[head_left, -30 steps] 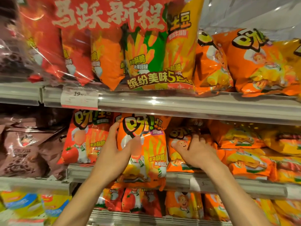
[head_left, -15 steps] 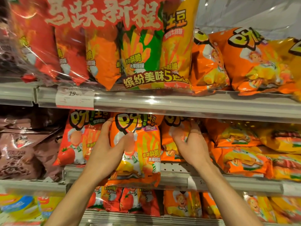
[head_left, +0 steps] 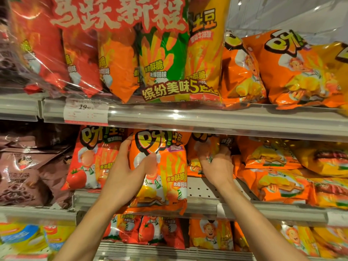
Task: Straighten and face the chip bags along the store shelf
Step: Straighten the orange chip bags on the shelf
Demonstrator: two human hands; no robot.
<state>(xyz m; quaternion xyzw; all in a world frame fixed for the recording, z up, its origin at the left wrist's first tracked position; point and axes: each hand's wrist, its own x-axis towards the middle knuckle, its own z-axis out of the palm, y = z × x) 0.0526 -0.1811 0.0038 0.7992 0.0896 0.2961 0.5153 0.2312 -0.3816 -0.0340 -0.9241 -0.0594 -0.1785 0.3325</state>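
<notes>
Head view: right hand's [head_left: 216, 162] fingertips blurred.

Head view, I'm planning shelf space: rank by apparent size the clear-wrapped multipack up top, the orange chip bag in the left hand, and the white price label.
1. Clear-wrapped multipack, largest, though cropped by the frame.
2. Orange chip bag gripped by the left hand.
3. White price label, smallest.
</notes>
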